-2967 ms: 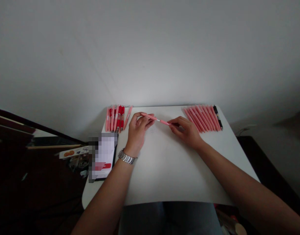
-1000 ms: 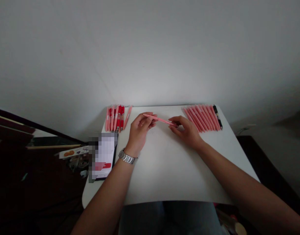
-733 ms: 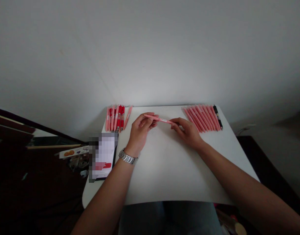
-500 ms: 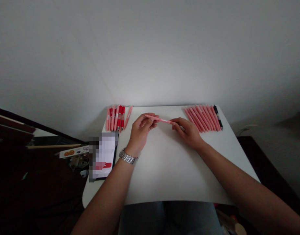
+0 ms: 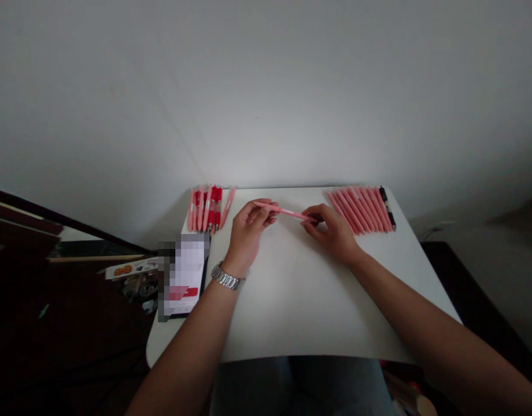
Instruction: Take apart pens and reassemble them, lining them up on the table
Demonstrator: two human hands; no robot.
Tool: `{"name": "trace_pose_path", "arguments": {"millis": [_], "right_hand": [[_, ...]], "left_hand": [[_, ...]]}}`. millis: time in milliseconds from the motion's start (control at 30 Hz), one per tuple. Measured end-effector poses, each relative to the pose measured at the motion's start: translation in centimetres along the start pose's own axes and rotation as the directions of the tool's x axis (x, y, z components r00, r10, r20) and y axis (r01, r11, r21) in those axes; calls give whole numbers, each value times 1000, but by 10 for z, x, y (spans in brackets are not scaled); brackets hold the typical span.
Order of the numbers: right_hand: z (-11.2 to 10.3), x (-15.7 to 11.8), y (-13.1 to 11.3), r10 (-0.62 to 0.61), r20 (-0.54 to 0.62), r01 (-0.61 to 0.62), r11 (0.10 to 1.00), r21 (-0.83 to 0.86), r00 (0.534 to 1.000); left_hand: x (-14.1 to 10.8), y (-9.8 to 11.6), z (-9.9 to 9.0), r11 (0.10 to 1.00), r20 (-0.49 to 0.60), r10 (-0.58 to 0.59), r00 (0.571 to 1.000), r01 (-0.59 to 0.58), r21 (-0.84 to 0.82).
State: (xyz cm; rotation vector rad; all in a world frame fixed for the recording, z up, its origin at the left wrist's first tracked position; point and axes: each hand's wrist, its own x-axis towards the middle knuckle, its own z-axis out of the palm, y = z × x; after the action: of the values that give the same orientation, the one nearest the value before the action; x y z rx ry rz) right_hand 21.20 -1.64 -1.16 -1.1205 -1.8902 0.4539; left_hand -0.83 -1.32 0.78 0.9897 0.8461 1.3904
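Head view: pink pen held level with both our hands, one end hard to see

We have the pink pen (image 5: 287, 212) above the table (image 5: 300, 312), stretched between our two hands. Our left hand (image 5: 247, 228) has its grip clamped around one part, with the tip showing past the fingers. Our right hand (image 5: 331, 231) has its grip closed on the other end, whose outline is lost among shadowed fingers. We cannot read the pen's small pale label.

To our right lies a row of pink pens (image 5: 361, 209) beside a black pen (image 5: 388, 208). To our left, pink and red pens (image 5: 205, 209) overlap too much to count. Pixel blocks blur the phone (image 5: 185, 277). Clutter (image 5: 138, 286) beyond the table sinks into darkness; our forearms leave the frame below.
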Motion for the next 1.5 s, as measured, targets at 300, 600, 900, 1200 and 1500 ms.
{"name": "trace_pose_path", "arguments": {"millis": [300, 600, 900, 1200, 1500], "right_hand": [[-5, 0, -5, 24, 67, -22, 999, -33, 998], [-4, 1, -6, 20, 37, -20, 1000, 0, 999], [-2, -1, -2, 65, 7, -65, 998, -8, 998], [-6, -1, -7, 80, 80, -80, 997, -7, 994], [0, -2, -1, 64, 2, -64, 994, 84, 998]], "left_hand": [[-1, 2, 2, 1000, 55, -11, 998, 13, -27], [-1, 1, 1, 1000, 14, 15, 1000, -15, 18], [-1, 1, 1, 1000, 32, 10, 999, -9, -16], [-2, 4, 4, 1000, 50, 9, 999, -9, 1], [0, 2, 1, 1000, -6, 15, 1000, -15, 12]]}}
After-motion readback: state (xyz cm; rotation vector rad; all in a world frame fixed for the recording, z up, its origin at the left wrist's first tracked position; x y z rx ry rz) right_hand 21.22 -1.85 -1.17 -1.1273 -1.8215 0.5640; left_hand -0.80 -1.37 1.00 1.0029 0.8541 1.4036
